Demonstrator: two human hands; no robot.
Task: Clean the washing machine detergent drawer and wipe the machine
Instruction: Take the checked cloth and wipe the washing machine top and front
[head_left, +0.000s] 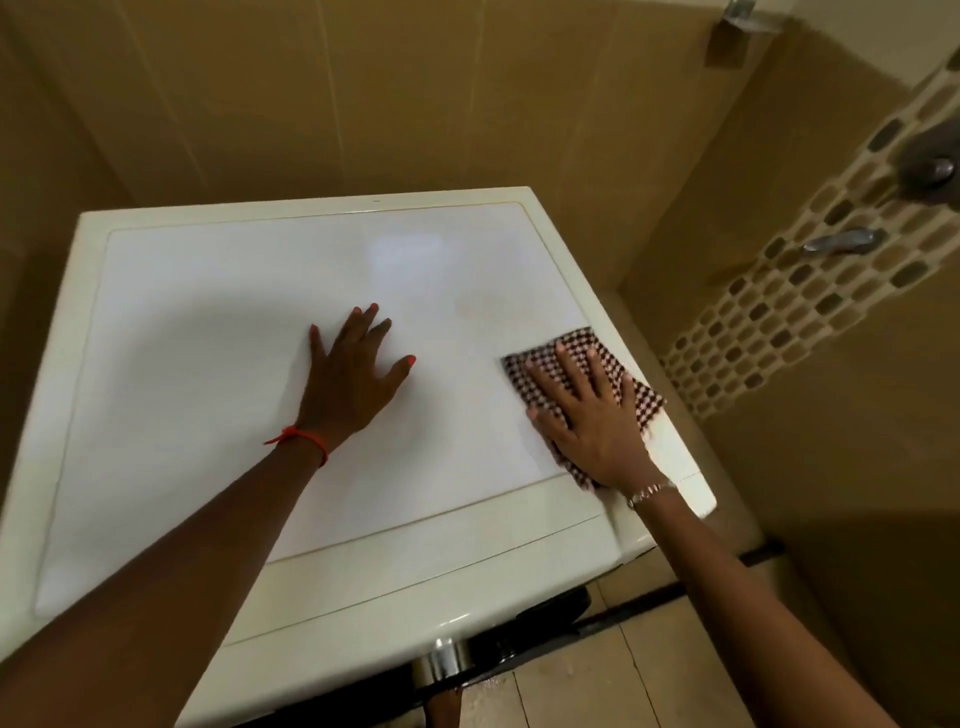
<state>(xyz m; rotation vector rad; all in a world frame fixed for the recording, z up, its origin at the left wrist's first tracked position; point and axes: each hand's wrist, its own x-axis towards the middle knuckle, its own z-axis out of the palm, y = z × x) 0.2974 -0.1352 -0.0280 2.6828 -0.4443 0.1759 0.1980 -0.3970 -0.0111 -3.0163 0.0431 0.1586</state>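
Two hands work the washing machine top (218, 291): left hand (349, 374) braces flat, fingers spread; right hand (597, 421) presses the checked cloth (582, 345), fingers straight, near the right edge. Wiping step; next stroke likely needs steady pressure leftward.

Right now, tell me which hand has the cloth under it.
The right hand, pressing the checkered cloth flat; the left hand rests bare on the machine top.

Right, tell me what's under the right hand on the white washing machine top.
A checked dark-red-and-white cloth lies flat under the right hand, pressed onto the white washing machine top near its right edge. The palm covers the cloth's middle; the surface beneath it is hidden.
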